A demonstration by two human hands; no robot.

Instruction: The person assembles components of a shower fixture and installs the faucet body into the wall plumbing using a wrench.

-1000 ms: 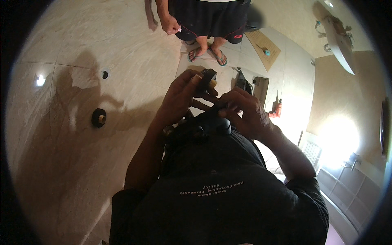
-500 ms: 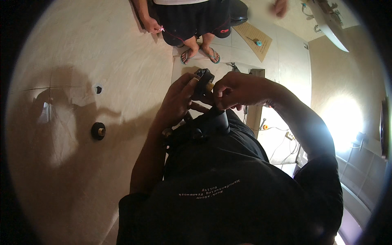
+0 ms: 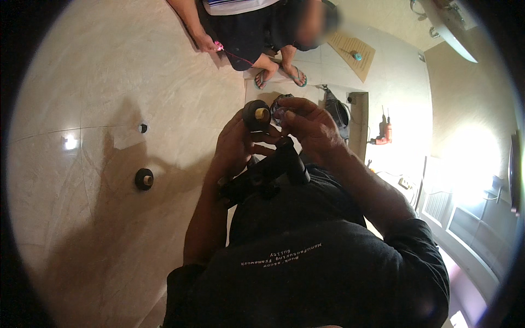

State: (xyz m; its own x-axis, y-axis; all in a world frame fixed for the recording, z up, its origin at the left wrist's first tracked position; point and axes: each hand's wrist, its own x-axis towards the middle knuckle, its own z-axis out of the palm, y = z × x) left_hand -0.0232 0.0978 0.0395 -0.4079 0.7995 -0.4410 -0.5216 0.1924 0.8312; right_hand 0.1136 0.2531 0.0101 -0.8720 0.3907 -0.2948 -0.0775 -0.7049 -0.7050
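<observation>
1. Differs from half a second ago in the right hand (image 3: 311, 126): no longer arches over from the right with the forearm bent across, but sits just right of the round black fitting (image 3: 251, 117), palm side more in sight.
2. Also turns the fitting: presents the yellowish stub (image 3: 262, 114) toward the viewer now, seen more from the side before.
3. Brings the red drill (image 3: 386, 133) back into sight on the right, earlier covered by the arm.
4. Leans the co-worker (image 3: 240, 38) farther forward at the far side, with a blurred shape over the shorts and a pink item (image 3: 219, 46) in one hand.
5. Holds the fitting in the left hand (image 3: 234, 138), fingers curled beneath and around the left edge, at the middle of the scene, above a long black object (image 3: 268, 172) in front of the dark shirt (image 3: 301, 284).
6. Looks matte, dark and disc-like, with a thick rounded rim and the stub standing off-centre to the right.
7. Pinches a small shiny crumpled piece (image 3: 280, 113) between right thumb and fingers, fingertips nearly together; too small to identify.
8. Resembles closely the second black fitting (image 3: 141, 180) on the pale tiled surface (image 3: 180, 71) at left, set nearer than a dark hole (image 3: 144, 128).
</observation>
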